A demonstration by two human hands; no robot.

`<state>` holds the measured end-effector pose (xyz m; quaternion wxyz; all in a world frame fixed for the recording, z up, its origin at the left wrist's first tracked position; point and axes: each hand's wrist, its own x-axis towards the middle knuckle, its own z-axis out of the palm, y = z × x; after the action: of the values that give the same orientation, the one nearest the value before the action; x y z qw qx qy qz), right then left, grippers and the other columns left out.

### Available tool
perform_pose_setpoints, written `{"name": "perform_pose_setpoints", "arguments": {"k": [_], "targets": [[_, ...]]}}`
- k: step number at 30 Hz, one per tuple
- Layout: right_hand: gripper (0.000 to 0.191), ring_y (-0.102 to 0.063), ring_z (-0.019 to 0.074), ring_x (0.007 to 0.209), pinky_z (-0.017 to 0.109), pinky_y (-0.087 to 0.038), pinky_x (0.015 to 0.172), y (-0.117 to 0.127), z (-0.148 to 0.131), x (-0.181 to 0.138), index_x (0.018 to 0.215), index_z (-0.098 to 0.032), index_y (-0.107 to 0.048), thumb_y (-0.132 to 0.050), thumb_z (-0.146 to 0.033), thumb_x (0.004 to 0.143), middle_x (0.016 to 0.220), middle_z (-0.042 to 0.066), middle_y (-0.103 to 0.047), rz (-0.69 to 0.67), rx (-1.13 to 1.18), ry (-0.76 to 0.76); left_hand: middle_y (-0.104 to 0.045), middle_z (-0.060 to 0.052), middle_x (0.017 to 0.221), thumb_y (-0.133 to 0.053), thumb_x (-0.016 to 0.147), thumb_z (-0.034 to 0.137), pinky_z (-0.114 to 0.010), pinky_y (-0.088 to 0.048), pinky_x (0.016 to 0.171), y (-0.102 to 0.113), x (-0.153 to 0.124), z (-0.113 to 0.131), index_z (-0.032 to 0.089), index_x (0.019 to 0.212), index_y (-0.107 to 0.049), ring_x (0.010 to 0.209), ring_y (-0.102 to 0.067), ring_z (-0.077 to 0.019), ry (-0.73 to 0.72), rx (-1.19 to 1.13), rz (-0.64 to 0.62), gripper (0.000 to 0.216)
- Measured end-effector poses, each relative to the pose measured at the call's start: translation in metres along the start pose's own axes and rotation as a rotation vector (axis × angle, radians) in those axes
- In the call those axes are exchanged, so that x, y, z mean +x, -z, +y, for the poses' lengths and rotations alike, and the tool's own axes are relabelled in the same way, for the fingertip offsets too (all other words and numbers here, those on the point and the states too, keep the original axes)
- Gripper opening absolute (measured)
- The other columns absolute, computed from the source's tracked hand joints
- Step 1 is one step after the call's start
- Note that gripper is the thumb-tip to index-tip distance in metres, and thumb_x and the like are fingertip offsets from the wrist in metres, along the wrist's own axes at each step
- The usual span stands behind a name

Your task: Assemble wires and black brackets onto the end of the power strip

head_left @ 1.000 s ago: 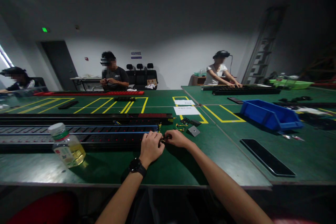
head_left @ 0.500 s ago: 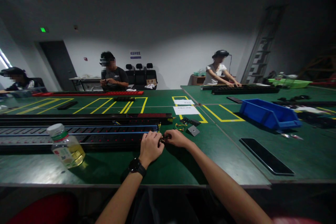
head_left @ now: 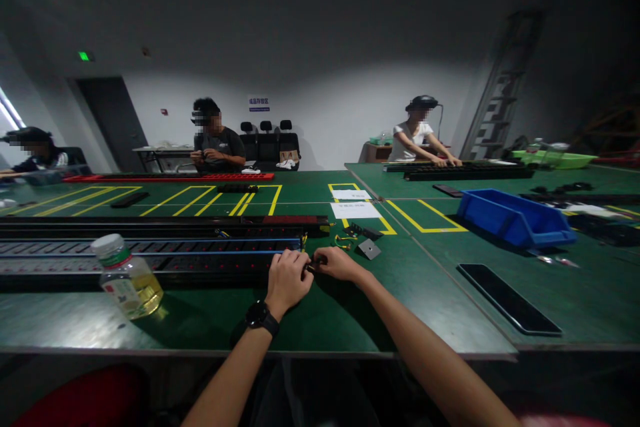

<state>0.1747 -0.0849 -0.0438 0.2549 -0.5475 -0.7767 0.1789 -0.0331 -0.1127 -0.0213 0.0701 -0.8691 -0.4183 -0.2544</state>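
Left hand (head_left: 289, 280) curled at end of long black red-dotted rail (head_left: 220, 268), grip hidden; right hand (head_left: 337, 263), just beside, pinching small dark piece (head_left: 310, 267).

A long black rail (head_left: 215, 267) with red dots lies flat.

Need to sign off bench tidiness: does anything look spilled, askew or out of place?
The capped plastic bottle of yellow liquid looks out of place among parts, beside the long black strips; its lean may be lens distortion. Past their right end, a square grey plate lies askew near loose yellow wires. No spill shows.
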Motion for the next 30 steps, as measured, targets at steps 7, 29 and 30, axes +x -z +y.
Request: {"name": "perform_pose_setpoints", "arguments": {"k": [7,29,30], "targets": [[0.017,-0.062,0.0151,0.070,0.022,-0.035,0.061,0.0003,-0.0011,-0.0006,0.100,-0.018,-0.078,-0.073,-0.022,0.084,0.082,0.002,-0.074,0.002,0.008,-0.006,-0.074,-0.006,0.105,-0.060,0.087,0.020,-0.042,-0.040,0.089,0.0001,-0.0003,-0.0003,0.024,0.101,-0.067,0.104,-0.060,-0.0266,-0.004,0.006,0.010,0.015],[0.018,-0.064,0.0162,0.072,0.023,-0.038,0.062,-0.0017,0.0018,0.0007,0.100,-0.018,-0.078,-0.074,-0.021,0.083,0.082,0.003,-0.074,0.003,0.031,0.019,-0.073,-0.007,0.106,-0.060,0.088,0.021,-0.043,-0.042,0.090,0.0015,-0.0005,-0.0002,0.024,0.102,-0.068,0.105,-0.060,-0.0269,-0.001,-0.014,0.000,0.017],[0.018,-0.064,0.0161,0.072,0.023,-0.039,0.063,-0.0002,0.0033,0.0014,0.100,-0.018,-0.078,-0.074,-0.021,0.083,0.081,0.002,-0.074,-0.005,0.058,0.023,-0.073,-0.007,0.107,-0.060,0.088,0.021,-0.043,-0.042,0.091,0.0019,-0.0007,0.0000,0.024,0.103,-0.068,0.106,-0.060,-0.0270,0.000,-0.019,-0.003,0.017]]}}
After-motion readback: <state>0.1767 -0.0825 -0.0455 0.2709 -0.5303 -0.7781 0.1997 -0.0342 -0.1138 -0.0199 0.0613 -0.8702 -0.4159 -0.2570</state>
